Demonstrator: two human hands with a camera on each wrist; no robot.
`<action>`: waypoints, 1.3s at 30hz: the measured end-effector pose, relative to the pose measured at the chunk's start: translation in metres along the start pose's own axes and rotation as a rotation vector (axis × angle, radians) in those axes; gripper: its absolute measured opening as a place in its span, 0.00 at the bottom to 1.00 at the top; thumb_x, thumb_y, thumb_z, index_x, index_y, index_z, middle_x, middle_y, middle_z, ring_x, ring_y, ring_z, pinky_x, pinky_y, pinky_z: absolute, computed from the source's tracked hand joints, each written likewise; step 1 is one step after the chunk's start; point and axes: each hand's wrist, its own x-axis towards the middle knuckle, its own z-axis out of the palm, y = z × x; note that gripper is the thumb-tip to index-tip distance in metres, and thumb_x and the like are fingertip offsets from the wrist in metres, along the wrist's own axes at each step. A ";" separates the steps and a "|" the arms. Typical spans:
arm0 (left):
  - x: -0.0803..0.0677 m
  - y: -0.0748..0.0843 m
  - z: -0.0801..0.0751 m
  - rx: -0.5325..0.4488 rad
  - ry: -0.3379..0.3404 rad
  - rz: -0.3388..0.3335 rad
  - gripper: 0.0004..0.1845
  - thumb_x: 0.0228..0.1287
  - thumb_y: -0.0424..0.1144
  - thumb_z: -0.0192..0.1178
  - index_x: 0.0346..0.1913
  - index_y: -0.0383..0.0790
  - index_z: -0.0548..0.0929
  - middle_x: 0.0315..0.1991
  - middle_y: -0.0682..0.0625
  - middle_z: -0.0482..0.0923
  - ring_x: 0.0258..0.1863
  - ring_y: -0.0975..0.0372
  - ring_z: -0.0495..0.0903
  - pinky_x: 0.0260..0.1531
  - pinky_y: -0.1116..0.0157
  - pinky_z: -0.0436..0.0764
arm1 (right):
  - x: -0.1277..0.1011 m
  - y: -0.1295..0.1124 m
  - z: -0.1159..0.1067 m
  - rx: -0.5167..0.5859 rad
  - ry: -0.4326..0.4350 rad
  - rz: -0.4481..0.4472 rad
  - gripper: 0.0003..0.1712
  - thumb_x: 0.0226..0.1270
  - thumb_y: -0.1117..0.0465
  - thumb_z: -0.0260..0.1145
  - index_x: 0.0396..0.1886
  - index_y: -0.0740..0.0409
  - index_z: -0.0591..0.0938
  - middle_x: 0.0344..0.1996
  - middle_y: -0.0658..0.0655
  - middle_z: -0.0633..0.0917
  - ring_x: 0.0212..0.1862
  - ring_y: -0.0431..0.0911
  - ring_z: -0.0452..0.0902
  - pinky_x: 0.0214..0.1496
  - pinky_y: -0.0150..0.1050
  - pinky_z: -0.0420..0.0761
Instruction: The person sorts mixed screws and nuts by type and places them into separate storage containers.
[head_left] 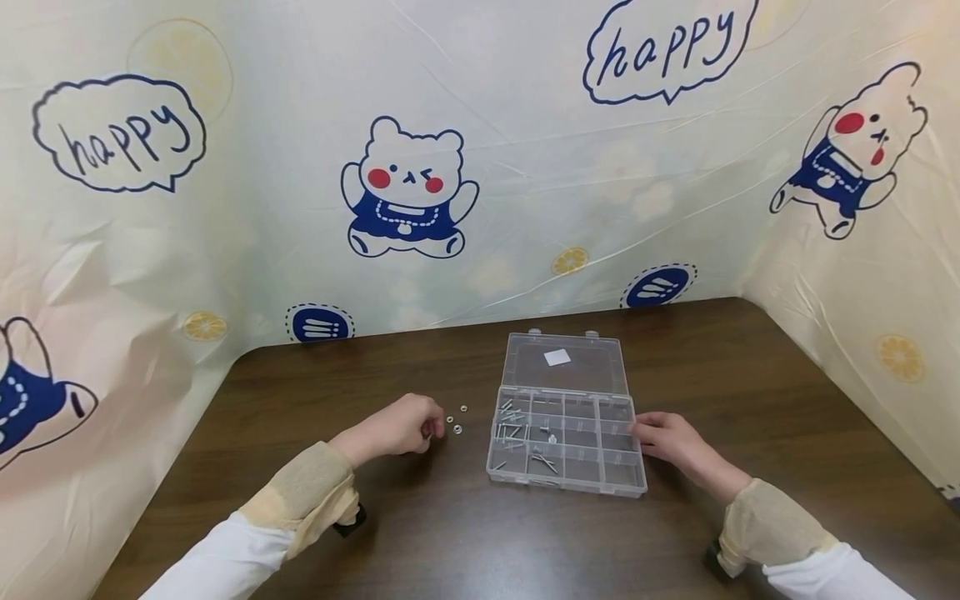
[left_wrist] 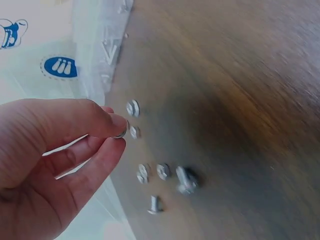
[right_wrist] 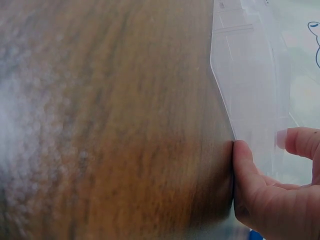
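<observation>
One clear plastic box [head_left: 621, 473] sits a little right of centre on the tabletop [head_left: 300, 400], its one lid [head_left: 592, 375] folded back, with two latches on the lid's far edge and one white label [head_left: 557, 357] on its panel. Twelve compartments show, four across and three deep; at least five hold screws [head_left: 513, 432] or other small hardware: all three of the left column, plus the middle and front ones of the next. Loose by the left hand [head_left: 408, 423] lie at least four small round metal pieces [left_wrist: 163, 171] and two stubby bolts [left_wrist: 186, 182]; exact numbers are uncertain where pieces overlap. Only a narrow strip of wood separates the lid from the tabletop's far edge, while wide stretches run to both side edges and in front of the box; the loose pieces lie in the gap between the left hand and the box. The left thumb and finger meet in a tight pinch on one shiny metal disc [left_wrist: 119, 135], little of which shows. The right hand [head_left: 675, 442] grips the box's right side, thumb and fingers parted by the plastic between them.
</observation>
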 end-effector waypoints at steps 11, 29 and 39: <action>0.020 0.025 -0.007 -0.010 0.090 0.077 0.04 0.41 0.28 0.63 0.22 0.38 0.81 0.22 0.56 0.73 0.22 0.68 0.70 0.25 0.73 0.72 | -0.001 -0.002 0.000 0.003 -0.004 -0.001 0.26 0.63 0.64 0.55 0.50 0.85 0.65 0.44 0.73 0.76 0.44 0.49 0.77 0.46 0.43 0.77; 0.066 0.073 -0.008 -0.005 0.172 0.174 0.05 0.49 0.27 0.60 0.27 0.36 0.85 0.24 0.53 0.80 0.23 0.68 0.74 0.26 0.74 0.73 | -0.001 -0.003 0.000 0.010 -0.008 -0.009 0.26 0.63 0.64 0.55 0.50 0.86 0.65 0.44 0.73 0.76 0.44 0.49 0.77 0.46 0.42 0.77; 0.081 0.085 0.007 -0.033 0.126 0.190 0.04 0.52 0.28 0.62 0.30 0.35 0.85 0.28 0.50 0.83 0.29 0.65 0.80 0.30 0.76 0.75 | -0.001 -0.002 -0.001 0.011 -0.007 -0.001 0.26 0.63 0.64 0.55 0.50 0.85 0.65 0.44 0.73 0.76 0.45 0.49 0.77 0.46 0.42 0.77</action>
